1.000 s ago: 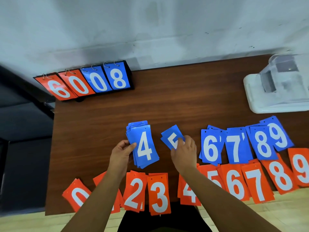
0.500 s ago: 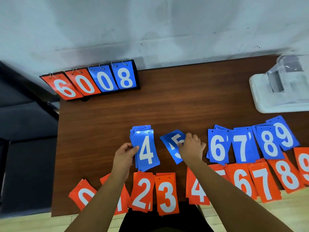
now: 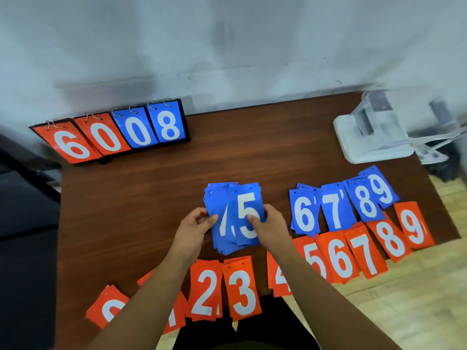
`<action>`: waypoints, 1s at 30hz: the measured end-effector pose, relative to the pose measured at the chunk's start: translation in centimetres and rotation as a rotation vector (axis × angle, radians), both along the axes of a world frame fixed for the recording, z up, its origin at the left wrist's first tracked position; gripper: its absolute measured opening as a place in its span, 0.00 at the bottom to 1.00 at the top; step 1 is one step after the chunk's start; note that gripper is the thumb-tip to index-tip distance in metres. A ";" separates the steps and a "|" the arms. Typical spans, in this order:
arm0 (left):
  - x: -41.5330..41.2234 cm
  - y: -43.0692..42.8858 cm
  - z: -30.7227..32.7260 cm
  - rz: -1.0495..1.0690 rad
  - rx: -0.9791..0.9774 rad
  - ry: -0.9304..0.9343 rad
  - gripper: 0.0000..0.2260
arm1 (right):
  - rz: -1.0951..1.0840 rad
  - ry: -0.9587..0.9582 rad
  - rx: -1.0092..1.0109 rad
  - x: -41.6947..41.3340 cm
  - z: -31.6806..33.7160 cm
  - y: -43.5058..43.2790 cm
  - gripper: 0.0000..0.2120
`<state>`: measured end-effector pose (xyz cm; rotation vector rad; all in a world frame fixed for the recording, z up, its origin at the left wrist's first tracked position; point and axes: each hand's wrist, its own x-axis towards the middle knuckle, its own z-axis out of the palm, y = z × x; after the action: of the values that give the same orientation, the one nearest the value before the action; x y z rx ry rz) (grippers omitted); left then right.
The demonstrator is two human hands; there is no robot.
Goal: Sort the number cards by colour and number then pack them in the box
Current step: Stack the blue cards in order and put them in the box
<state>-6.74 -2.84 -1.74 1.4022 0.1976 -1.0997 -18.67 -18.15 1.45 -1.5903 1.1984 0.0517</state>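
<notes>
My left hand (image 3: 195, 228) holds a stack of blue number cards (image 3: 219, 205) above the middle of the table, with a 4 partly showing. My right hand (image 3: 269, 226) grips the blue 5 cards (image 3: 249, 210) and lays them over the stack, covering most of the 4. To the right lie blue piles of 6 (image 3: 304, 214), 7 (image 3: 334, 208), 8 (image 3: 365, 200) and 9 (image 3: 381, 186). Orange piles run along the near edge: 0 (image 3: 110, 306), 2 (image 3: 206, 290), 3 (image 3: 242, 289), 5 (image 3: 312, 256), 6 (image 3: 340, 256), 7 (image 3: 366, 253), 8 (image 3: 390, 238), 9 (image 3: 414, 226). My arms hide most of the orange 1 and 4.
A flip scoreboard (image 3: 118, 135) showing 6 0 0 8 stands at the table's far left corner. A white and clear plastic device (image 3: 371, 132) sits at the far right corner. The brown wooden table (image 3: 252, 152) meets a pale wall behind.
My right hand picked the blue 5 cards off the table and carried them left onto the blue stack in my left hand, covering the 4.
</notes>
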 end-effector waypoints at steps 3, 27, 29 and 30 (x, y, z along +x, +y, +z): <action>-1.2 -1.0 0.4 -0.050 -0.064 0.046 0.08 | 0.054 0.097 -0.072 -0.8 0.0 0.6 0.19; -7.5 -8.4 0.7 0.136 0.198 -0.036 0.06 | 0.748 0.355 -0.546 -9.5 -7.4 -9.2 0.27; -8.0 -8.8 0.7 0.164 0.225 -0.043 0.07 | 0.778 0.295 -0.550 -9.4 -7.3 -9.8 0.25; -8.2 -8.9 0.8 0.172 0.237 -0.050 0.07 | 0.746 0.283 -0.558 -9.4 -7.3 -10.2 0.25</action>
<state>-14.92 -11.76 -0.93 1.5896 0.4154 -0.9200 -28.08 -28.37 -5.90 -2.5275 0.7891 0.4683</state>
